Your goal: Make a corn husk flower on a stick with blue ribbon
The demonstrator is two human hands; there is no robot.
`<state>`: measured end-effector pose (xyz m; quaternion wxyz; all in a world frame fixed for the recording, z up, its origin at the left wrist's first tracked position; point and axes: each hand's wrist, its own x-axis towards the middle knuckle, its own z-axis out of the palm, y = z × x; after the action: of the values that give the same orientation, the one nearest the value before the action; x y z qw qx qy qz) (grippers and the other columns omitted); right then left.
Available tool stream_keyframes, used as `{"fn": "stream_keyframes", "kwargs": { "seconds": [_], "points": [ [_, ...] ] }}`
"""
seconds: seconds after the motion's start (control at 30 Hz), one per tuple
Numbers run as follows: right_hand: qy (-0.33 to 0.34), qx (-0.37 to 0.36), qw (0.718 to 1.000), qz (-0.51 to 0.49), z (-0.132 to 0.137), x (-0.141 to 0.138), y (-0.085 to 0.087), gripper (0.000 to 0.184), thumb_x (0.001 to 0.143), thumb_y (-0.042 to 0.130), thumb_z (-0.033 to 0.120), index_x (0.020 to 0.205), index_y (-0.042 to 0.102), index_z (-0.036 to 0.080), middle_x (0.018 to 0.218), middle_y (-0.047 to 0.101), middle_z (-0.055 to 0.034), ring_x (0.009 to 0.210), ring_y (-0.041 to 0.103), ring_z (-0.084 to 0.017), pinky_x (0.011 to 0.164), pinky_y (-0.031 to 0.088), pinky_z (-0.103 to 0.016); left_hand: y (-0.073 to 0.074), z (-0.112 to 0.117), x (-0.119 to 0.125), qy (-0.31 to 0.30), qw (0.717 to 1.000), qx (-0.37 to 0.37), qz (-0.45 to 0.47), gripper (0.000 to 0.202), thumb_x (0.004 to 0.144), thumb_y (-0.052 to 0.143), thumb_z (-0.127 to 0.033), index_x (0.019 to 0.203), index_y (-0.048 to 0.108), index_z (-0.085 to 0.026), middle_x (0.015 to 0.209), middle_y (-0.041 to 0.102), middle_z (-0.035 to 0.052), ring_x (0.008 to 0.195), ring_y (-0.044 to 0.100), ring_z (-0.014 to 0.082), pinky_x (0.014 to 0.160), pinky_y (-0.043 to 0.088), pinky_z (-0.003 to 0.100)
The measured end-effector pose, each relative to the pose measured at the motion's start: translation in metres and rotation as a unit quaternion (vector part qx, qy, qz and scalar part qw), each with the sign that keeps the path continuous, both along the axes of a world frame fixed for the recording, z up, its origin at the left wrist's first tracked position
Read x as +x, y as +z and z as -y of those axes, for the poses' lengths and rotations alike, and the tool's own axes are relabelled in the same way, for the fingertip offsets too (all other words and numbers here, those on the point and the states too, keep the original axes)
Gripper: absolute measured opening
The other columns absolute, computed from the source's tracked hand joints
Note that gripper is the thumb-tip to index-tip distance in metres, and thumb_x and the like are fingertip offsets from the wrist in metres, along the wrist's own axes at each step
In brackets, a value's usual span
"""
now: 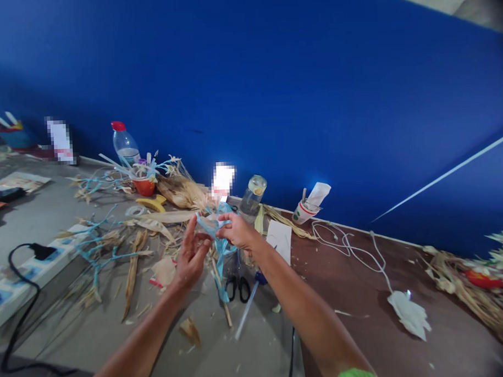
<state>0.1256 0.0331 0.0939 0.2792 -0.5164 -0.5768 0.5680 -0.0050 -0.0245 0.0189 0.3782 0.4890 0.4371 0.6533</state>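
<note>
Both my hands are raised over the cluttered table, around a thin, translucent light-blue strip (208,225). My right hand (237,231) pinches the strip between thumb and fingers. On its other side, my left hand (191,255) has thumb and fingertips closing on the strip, with the index finger pointing up along its end. More crinkled blue material (221,261) hangs below my hands, beside a thin stick (227,315). Black-handled scissors (238,289) lie just beneath, their blades partly hidden. Next to them is a translucent glue stick (246,312) reaching to a dark blue object (260,277).
Left are a white power strip (67,247), blue-wrapped branches (98,260) and dried husks (134,269). Behind stand a red-capped bottle (125,144), red pot (144,186), glass jar (253,195) and white cup (305,211). A white cable (348,245) lies right, before a blue wall (273,100).
</note>
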Motion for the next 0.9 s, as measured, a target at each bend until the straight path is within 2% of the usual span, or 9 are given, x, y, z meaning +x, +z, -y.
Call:
{"fn": "stream_keyframes", "kwargs": {
  "seconds": [0.07,0.13,0.23,0.33,0.43,0.53,0.67,0.8,0.9],
  "points": [
    [0.003,0.014,0.999,0.03,-0.001,0.001,0.005,0.036,0.064,0.064,0.008,0.095,0.05,0.017,0.06,0.056,0.0062,0.049,0.049,-0.008,0.048,0.036,-0.019,-0.007,0.001,-0.002,0.073,0.988,0.074,-0.115,0.062,0.076,0.06,-0.028,0.134,0.038,-0.031,0.135,0.045,0.0092,0.113,0.049,0.0255,0.093,0.04,0.042],
    [0.007,0.033,0.997,0.072,-0.003,0.003,0.009,0.035,0.062,0.065,0.008,0.093,0.051,0.017,0.06,0.056,0.0064,0.052,0.051,-0.009,0.05,0.036,-0.02,-0.011,0.0,-0.005,0.111,0.956,0.136,-0.236,0.058,0.076,0.061,-0.025,0.13,0.044,-0.03,0.141,0.04,0.0091,0.129,0.033,0.0288,0.103,0.031,0.047],
    [0.017,0.059,0.992,0.108,-0.004,0.005,0.014,0.033,0.061,0.067,0.011,0.09,0.051,0.017,0.061,0.056,0.006,0.057,0.054,-0.01,0.053,0.038,-0.021,-0.015,-0.004,-0.007,0.163,0.898,0.22,-0.343,0.072,0.079,0.057,-0.02,0.141,0.023,-0.03,0.148,0.028,0.0106,0.135,0.023,0.0279,0.106,0.024,0.05],
    [0.062,0.057,0.99,0.113,-0.002,0.005,0.016,0.022,0.059,0.066,0.012,0.077,0.054,0.017,0.06,0.055,0.0059,0.057,0.052,-0.01,0.053,0.038,-0.02,-0.019,-0.01,-0.006,0.188,0.875,0.228,-0.383,0.075,0.081,0.054,-0.021,0.144,0.013,-0.026,0.147,0.028,0.0136,0.135,0.023,0.0278,0.106,0.024,0.05],
    [0.12,0.052,0.984,0.125,0.001,0.006,0.014,0.017,0.056,0.063,0.007,0.067,0.054,0.016,0.057,0.053,0.0067,0.055,0.049,-0.008,0.053,0.037,-0.019,-0.023,-0.014,-0.006,0.184,0.875,0.216,-0.393,0.068,0.084,0.049,-0.023,0.143,0.016,-0.022,0.145,0.032,0.0153,0.134,0.027,0.0271,0.106,0.027,0.048],
    [0.154,0.044,0.98,0.122,0.0,0.012,0.011,0.018,0.056,0.06,0.005,0.069,0.056,0.016,0.056,0.052,0.007,0.055,0.049,-0.008,0.053,0.036,-0.019,-0.024,-0.015,-0.008,0.172,0.868,0.23,-0.404,0.061,0.085,0.047,-0.022,0.14,0.023,-0.02,0.144,0.035,0.0166,0.132,0.031,0.0269,0.105,0.029,0.049],
    [0.166,0.034,0.981,0.097,-0.002,0.028,0.011,0.02,0.06,0.061,0.009,0.077,0.054,0.016,0.058,0.054,0.0062,0.054,0.049,-0.009,0.053,0.035,-0.02,-0.018,-0.013,-0.009,0.187,0.856,0.231,-0.424,0.054,0.081,0.052,-0.022,0.132,0.035,-0.018,0.14,0.039,0.0181,0.133,0.028,0.031,0.106,0.021,0.056],
    [0.202,0.034,0.978,0.032,0.001,0.039,0.02,0.027,0.062,0.064,0.014,0.086,0.05,0.017,0.06,0.055,0.0063,0.055,0.049,-0.008,0.052,0.035,-0.02,-0.016,-0.011,0.0,0.154,0.902,0.154,-0.372,0.062,0.084,0.048,-0.023,0.14,0.023,-0.016,0.134,0.047,0.0186,0.129,0.037,0.0282,0.106,0.023,0.053],
    [0.243,0.025,0.97,0.013,0.003,0.041,0.021,0.026,0.062,0.063,0.014,0.086,0.051,0.017,0.06,0.054,0.0063,0.054,0.047,-0.007,0.051,0.033,-0.019,-0.017,-0.007,0.007,0.084,0.935,0.136,-0.317,0.064,0.086,0.044,-0.021,0.143,0.014,-0.02,0.142,0.036,0.0181,0.129,0.037,0.0255,0.101,0.035,0.046]
  ]
}}
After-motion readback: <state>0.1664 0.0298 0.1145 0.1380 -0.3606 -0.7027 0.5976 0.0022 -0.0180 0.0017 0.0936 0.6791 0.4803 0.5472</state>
